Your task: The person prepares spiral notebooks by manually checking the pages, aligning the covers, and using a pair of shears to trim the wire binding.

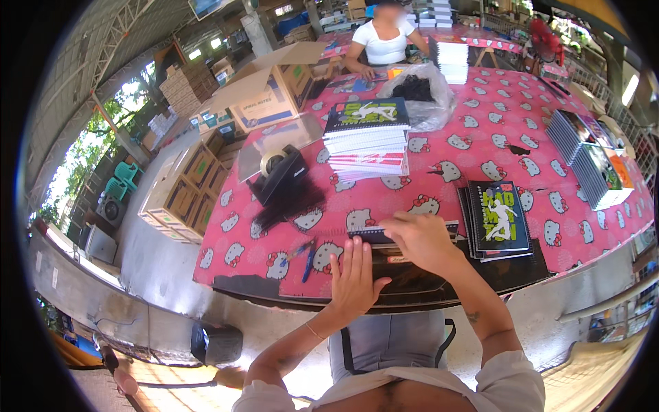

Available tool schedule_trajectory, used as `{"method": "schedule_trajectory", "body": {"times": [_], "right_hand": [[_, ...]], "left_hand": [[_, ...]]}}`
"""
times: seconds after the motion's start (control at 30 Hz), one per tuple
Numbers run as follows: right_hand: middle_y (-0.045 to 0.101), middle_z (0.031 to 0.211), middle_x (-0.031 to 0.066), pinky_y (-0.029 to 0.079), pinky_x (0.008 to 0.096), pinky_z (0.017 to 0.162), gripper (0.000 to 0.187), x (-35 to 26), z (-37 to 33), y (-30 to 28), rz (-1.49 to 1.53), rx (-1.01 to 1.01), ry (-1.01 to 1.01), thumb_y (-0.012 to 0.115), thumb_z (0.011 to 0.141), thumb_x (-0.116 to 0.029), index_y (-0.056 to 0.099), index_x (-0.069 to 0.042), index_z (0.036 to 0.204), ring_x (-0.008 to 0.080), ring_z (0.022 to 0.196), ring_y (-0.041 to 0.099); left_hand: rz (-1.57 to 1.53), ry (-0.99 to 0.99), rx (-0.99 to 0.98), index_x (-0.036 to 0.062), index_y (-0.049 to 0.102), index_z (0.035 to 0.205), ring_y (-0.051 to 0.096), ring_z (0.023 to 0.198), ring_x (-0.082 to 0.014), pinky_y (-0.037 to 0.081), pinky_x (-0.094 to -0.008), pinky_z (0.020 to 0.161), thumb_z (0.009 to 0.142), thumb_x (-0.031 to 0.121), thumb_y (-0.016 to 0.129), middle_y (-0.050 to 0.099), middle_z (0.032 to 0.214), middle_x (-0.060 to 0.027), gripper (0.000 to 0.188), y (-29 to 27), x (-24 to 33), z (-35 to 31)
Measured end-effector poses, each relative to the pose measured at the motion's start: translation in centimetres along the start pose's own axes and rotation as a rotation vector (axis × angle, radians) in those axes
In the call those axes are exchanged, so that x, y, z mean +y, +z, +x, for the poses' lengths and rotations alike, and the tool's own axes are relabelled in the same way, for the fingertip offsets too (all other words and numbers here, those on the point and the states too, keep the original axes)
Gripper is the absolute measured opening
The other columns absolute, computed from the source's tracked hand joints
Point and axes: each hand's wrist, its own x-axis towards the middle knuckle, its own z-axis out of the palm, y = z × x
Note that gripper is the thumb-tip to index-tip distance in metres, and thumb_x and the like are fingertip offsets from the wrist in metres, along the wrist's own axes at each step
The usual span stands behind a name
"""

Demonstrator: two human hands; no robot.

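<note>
A dark spiral notebook [371, 235] stands on edge or tilts near the table's front edge, its wire-bound side up. My right hand [424, 242] is closed over its upper edge, with the fingertips on the binding. My left hand [355, 278] lies with fingers stretched out, their tips touching the notebook's near face at the left end. To the right rests a small stack of black spiral notebooks [500, 218] with a green and white cover design. A blue-handled tool [308, 262] and another slim tool [300, 248] lie left of my left hand.
A tall notebook stack [367, 141], a black tape dispenser [281, 173] and black bristle-like strands [292, 204] sit beyond my hands on the pink patterned table [473, 154]. More notebooks [592, 165] stand right. An open carton [271, 93] is at far left; a person [386, 42] sits opposite.
</note>
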Motion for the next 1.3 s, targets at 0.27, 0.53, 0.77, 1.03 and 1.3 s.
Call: {"method": "schedule_trajectory", "body": {"times": [0.27,0.53,0.77,1.03,1.3], "right_hand": [[0.066,0.082,0.0042,0.054,0.0421,0.062,0.018,0.4,-0.4,0.1,0.038,-0.028,0.002,0.069,0.087,-0.021,0.071,-0.017,0.105,0.0286,0.070,0.069],[0.070,0.086,0.0044,0.053,0.0459,0.073,0.026,1.3,-2.2,-2.7,-0.013,-0.008,0.061,0.067,0.088,-0.018,0.071,-0.020,0.113,0.0298,0.077,0.070],[0.073,0.087,0.0095,0.053,0.0477,0.070,0.029,2.7,-3.2,-3.6,0.052,-0.146,0.108,0.064,0.091,-0.019,0.070,-0.018,0.119,0.0340,0.078,0.070],[0.074,0.088,0.0116,0.053,0.0483,0.072,0.031,2.9,-3.0,-3.4,0.054,-0.152,0.103,0.064,0.094,-0.023,0.069,-0.019,0.124,0.0349,0.079,0.070],[0.069,0.122,0.0131,0.051,0.0426,0.088,0.061,3.0,-4.4,-4.7,0.269,0.040,0.099,0.074,0.088,-0.021,0.053,-0.015,0.144,0.0303,0.108,0.067]], "left_hand": [[-0.067,0.106,-0.017,-0.0075,0.034,0.154,0.022,0.153,-0.0455,0.010,-0.0642,0.121,0.102,0.049,0.045,0.030,0.161,-0.0305,0.078,-1.7,1.0,1.1],[-0.142,0.153,-0.110,-0.0090,0.035,0.152,0.025,0.151,-0.0472,0.014,-0.0664,0.119,0.101,0.048,0.049,0.034,0.159,-0.0309,0.077,-0.9,0.8,0.2],[-0.119,0.204,-0.193,-0.0088,0.037,0.150,0.026,0.151,-0.0468,0.016,-0.0656,0.120,0.102,0.049,0.049,0.035,0.158,-0.0307,0.076,-1.7,1.4,3.0],[-0.163,0.250,-0.105,-0.0109,0.036,0.150,0.027,0.150,-0.0477,0.018,-0.0660,0.119,0.100,0.044,0.053,0.035,0.158,-0.0313,0.076,-2.9,3.2,3.7],[-0.157,0.251,-0.031,-0.0074,0.044,0.148,0.035,0.150,-0.0387,0.020,-0.0606,0.120,0.102,0.047,0.050,0.045,0.154,-0.0268,0.071,-1.3,3.0,1.2]]}}
